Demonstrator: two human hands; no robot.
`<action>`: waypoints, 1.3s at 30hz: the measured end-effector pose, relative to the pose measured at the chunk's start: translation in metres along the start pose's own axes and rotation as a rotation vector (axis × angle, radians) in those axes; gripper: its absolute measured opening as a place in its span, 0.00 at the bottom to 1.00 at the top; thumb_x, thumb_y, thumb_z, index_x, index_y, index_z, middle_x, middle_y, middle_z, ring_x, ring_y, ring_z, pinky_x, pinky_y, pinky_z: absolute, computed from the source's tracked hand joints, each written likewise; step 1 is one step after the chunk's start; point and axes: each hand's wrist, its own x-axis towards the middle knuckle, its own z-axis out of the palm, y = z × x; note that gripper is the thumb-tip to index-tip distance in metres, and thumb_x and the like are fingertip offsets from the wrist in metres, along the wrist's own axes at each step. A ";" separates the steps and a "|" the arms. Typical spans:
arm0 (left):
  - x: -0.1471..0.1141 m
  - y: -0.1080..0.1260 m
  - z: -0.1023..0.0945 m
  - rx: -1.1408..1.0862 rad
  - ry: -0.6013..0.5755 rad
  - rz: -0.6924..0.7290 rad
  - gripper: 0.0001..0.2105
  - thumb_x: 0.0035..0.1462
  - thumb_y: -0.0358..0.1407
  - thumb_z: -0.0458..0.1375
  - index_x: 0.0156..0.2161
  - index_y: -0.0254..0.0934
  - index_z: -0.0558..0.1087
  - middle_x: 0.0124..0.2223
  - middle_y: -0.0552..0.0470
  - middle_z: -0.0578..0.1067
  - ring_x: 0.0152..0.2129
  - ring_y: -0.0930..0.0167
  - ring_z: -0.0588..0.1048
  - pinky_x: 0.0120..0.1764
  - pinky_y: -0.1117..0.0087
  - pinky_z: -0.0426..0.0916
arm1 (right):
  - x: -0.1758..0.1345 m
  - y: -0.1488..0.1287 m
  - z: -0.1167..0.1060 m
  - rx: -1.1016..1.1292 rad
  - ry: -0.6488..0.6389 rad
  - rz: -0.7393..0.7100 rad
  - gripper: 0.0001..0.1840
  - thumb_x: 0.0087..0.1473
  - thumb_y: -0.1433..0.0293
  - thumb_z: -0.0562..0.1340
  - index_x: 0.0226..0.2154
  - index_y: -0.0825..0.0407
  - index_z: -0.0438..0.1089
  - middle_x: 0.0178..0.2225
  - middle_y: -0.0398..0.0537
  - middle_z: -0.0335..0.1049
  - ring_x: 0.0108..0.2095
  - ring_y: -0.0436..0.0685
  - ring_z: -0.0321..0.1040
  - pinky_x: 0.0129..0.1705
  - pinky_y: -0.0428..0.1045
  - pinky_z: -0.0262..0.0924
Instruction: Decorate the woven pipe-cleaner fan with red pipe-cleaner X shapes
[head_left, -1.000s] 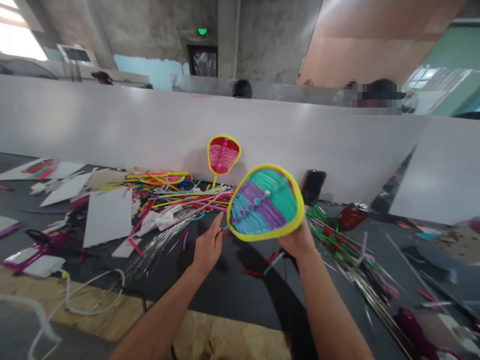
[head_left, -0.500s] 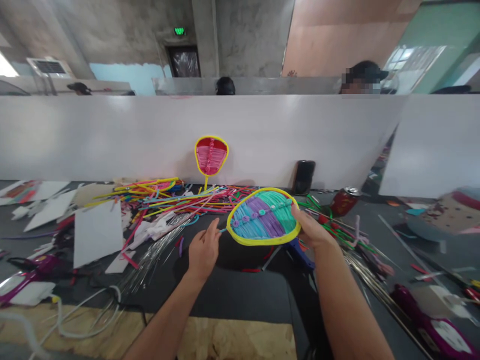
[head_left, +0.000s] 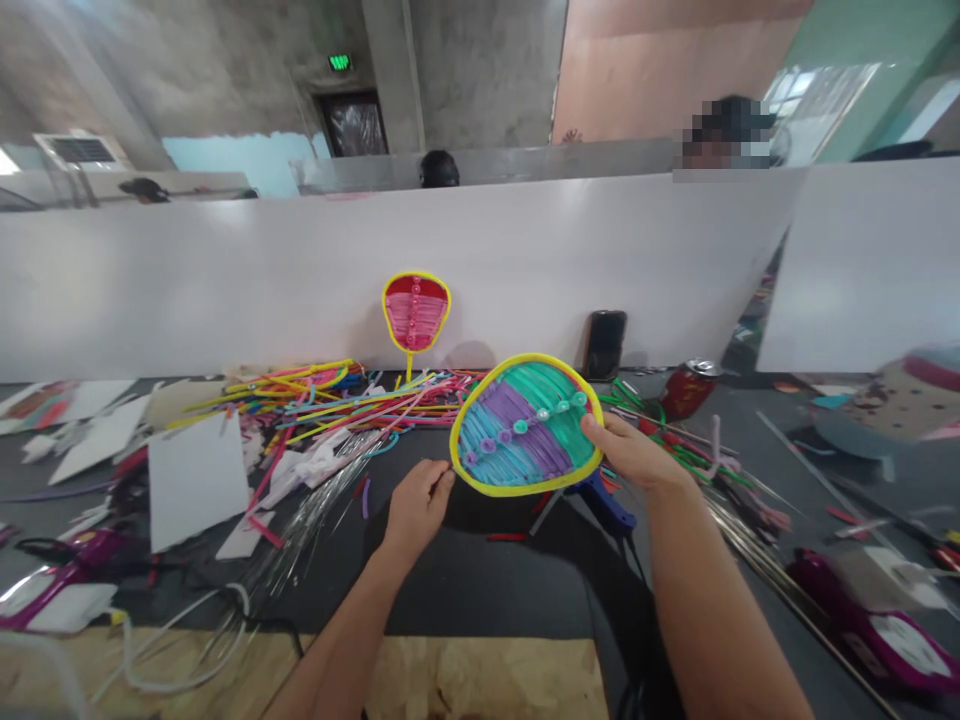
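Observation:
A round hand fan [head_left: 517,395] made of pipe cleaners is held up over the dark table, its face tilted toward me. Its rim is yellow, with green, purple and blue bands crossed by a slanting row of small beaded rosettes. My right hand [head_left: 637,455] grips the right edge, thumb on the front face. At the narrow lower-left end, my left hand [head_left: 420,503] is closed with its fingertips at the stem, which they mostly hide. Behind and below the fan, a blue glue gun [head_left: 606,508] lies partly covered.
A pink-and-red fan [head_left: 416,315] stands against the white partition [head_left: 225,290]. Loose pipe cleaners [head_left: 360,405] and silver wires [head_left: 304,510] spread leftward, near a white card [head_left: 196,478]. A phone [head_left: 604,345], a red can [head_left: 688,390] and a purple tool [head_left: 870,630] lie right.
The fan has turned so its face shows more fully and its right side is raised. My left fingers have curled in closer to the narrow end, covering the blue stem seen before.

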 end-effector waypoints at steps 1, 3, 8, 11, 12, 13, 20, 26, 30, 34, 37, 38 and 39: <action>0.000 0.001 0.000 -0.009 0.001 0.004 0.11 0.57 0.39 0.50 0.33 0.38 0.74 0.31 0.49 0.76 0.31 0.67 0.74 0.36 0.69 0.67 | 0.001 -0.001 0.001 0.002 0.000 0.002 0.27 0.47 0.45 0.58 0.28 0.53 0.73 0.22 0.44 0.71 0.27 0.55 0.67 0.29 0.48 0.63; -0.001 0.001 0.001 -0.024 0.014 0.000 0.12 0.58 0.39 0.49 0.34 0.38 0.74 0.31 0.50 0.76 0.30 0.68 0.74 0.35 0.70 0.67 | 0.004 -0.003 0.003 0.016 0.025 0.010 0.29 0.50 0.43 0.55 0.30 0.52 0.73 0.25 0.45 0.73 0.29 0.57 0.68 0.31 0.49 0.64; -0.002 0.000 0.003 -0.006 0.085 -0.060 0.13 0.59 0.40 0.49 0.34 0.37 0.75 0.31 0.50 0.77 0.30 0.68 0.75 0.34 0.71 0.67 | 0.015 -0.006 0.005 0.080 0.185 0.030 0.31 0.53 0.43 0.49 0.36 0.49 0.72 0.28 0.45 0.74 0.30 0.58 0.70 0.29 0.50 0.63; -0.001 -0.002 0.004 0.007 0.098 -0.066 0.14 0.59 0.40 0.48 0.35 0.37 0.74 0.31 0.49 0.76 0.29 0.67 0.75 0.34 0.70 0.67 | 0.017 -0.005 0.006 0.064 0.217 0.033 0.25 0.51 0.46 0.54 0.33 0.50 0.71 0.24 0.43 0.71 0.25 0.55 0.66 0.26 0.48 0.60; -0.001 -0.003 0.005 0.010 0.101 -0.064 0.14 0.59 0.40 0.48 0.35 0.37 0.74 0.31 0.49 0.76 0.30 0.67 0.75 0.34 0.70 0.67 | 0.017 -0.004 0.006 0.052 0.219 0.027 0.23 0.51 0.48 0.55 0.31 0.50 0.69 0.23 0.42 0.69 0.23 0.53 0.65 0.25 0.47 0.59; -0.001 -0.003 0.005 0.012 0.103 -0.061 0.14 0.59 0.40 0.48 0.35 0.37 0.74 0.31 0.49 0.76 0.30 0.67 0.75 0.35 0.69 0.67 | 0.017 -0.004 0.006 0.044 0.217 0.018 0.21 0.50 0.49 0.56 0.29 0.50 0.68 0.22 0.41 0.67 0.22 0.52 0.63 0.25 0.47 0.59; 0.000 -0.004 0.004 0.022 0.120 -0.064 0.13 0.59 0.40 0.48 0.35 0.37 0.74 0.32 0.49 0.76 0.30 0.67 0.74 0.35 0.69 0.67 | 0.018 0.001 0.011 -0.026 0.202 -0.067 0.17 0.53 0.53 0.54 0.27 0.50 0.62 0.19 0.37 0.56 0.19 0.49 0.53 0.22 0.45 0.52; 0.000 -0.004 0.004 0.000 0.106 -0.092 0.13 0.57 0.40 0.50 0.34 0.37 0.75 0.32 0.48 0.77 0.32 0.65 0.75 0.37 0.66 0.67 | 0.020 0.001 0.016 -0.145 0.288 -0.151 0.16 0.56 0.55 0.52 0.27 0.49 0.61 0.20 0.37 0.53 0.21 0.51 0.51 0.23 0.46 0.49; 0.004 -0.005 -0.001 -0.072 0.042 -0.102 0.10 0.53 0.40 0.54 0.35 0.38 0.76 0.35 0.49 0.78 0.35 0.65 0.76 0.41 0.66 0.68 | 0.021 0.002 0.013 -0.217 0.321 -0.172 0.15 0.57 0.56 0.51 0.28 0.49 0.62 0.21 0.39 0.54 0.23 0.52 0.52 0.25 0.47 0.50; 0.016 0.002 -0.013 -0.380 0.054 -0.304 0.16 0.52 0.44 0.56 0.42 0.35 0.72 0.42 0.45 0.76 0.41 0.63 0.74 0.46 0.63 0.67 | 0.019 0.000 0.008 -0.253 0.295 -0.186 0.16 0.57 0.57 0.50 0.27 0.49 0.61 0.21 0.39 0.55 0.23 0.52 0.52 0.25 0.47 0.50; 0.029 0.019 -0.021 -0.653 -0.047 -0.377 0.22 0.52 0.46 0.57 0.48 0.33 0.68 0.48 0.42 0.74 0.47 0.62 0.72 0.50 0.62 0.64 | 0.016 -0.005 0.010 -0.258 0.237 -0.187 0.16 0.57 0.57 0.51 0.25 0.49 0.61 0.20 0.39 0.55 0.22 0.52 0.51 0.25 0.47 0.50; 0.034 0.026 -0.022 -0.732 -0.135 -0.385 0.24 0.52 0.46 0.58 0.50 0.34 0.66 0.49 0.42 0.75 0.46 0.62 0.73 0.49 0.63 0.65 | 0.014 -0.008 0.011 -0.258 0.219 -0.188 0.16 0.57 0.57 0.51 0.25 0.50 0.61 0.21 0.39 0.55 0.23 0.52 0.52 0.25 0.47 0.50; 0.038 0.032 -0.022 -0.795 -0.230 -0.392 0.25 0.52 0.46 0.58 0.53 0.34 0.65 0.47 0.42 0.76 0.44 0.63 0.74 0.47 0.63 0.67 | 0.014 -0.010 0.013 -0.255 0.203 -0.189 0.16 0.57 0.57 0.52 0.25 0.50 0.61 0.21 0.39 0.56 0.23 0.51 0.52 0.26 0.47 0.50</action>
